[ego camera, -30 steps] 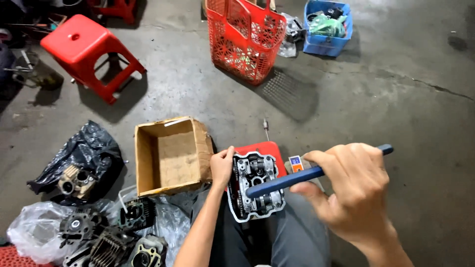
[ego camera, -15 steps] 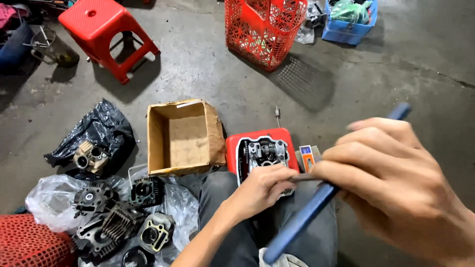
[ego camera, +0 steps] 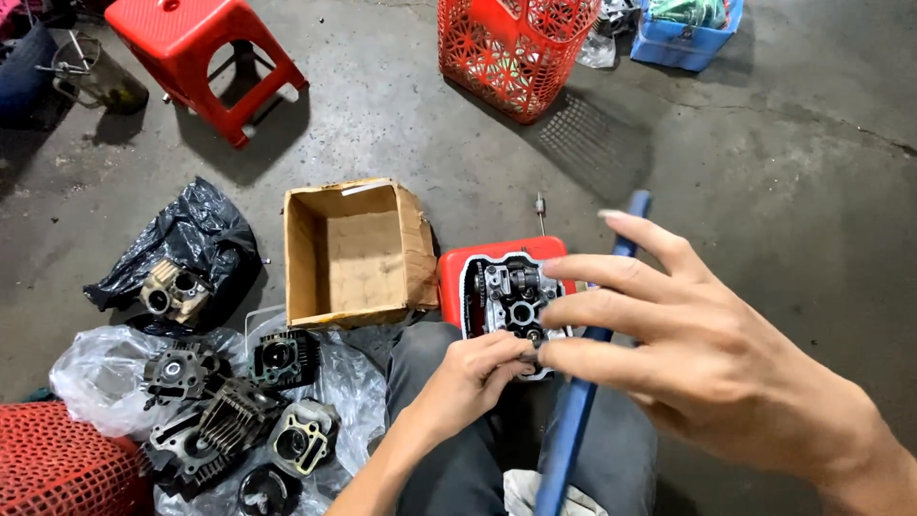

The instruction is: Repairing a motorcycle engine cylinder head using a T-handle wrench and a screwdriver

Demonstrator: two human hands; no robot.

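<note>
Pinching at the cylinder head (ego camera: 514,304) on a red stool (ego camera: 457,272), the left hand (ego camera: 473,377) grips its lower edge; the right hand (ego camera: 707,368), fingers spread, holds a blue tool (ego camera: 573,420) at three o'clock.

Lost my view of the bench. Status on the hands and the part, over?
Left hand on the engine cylinder head's near edge. Right hand spread above it, blue bar underneath, grip unclear. Open cardboard box alongside.
</note>
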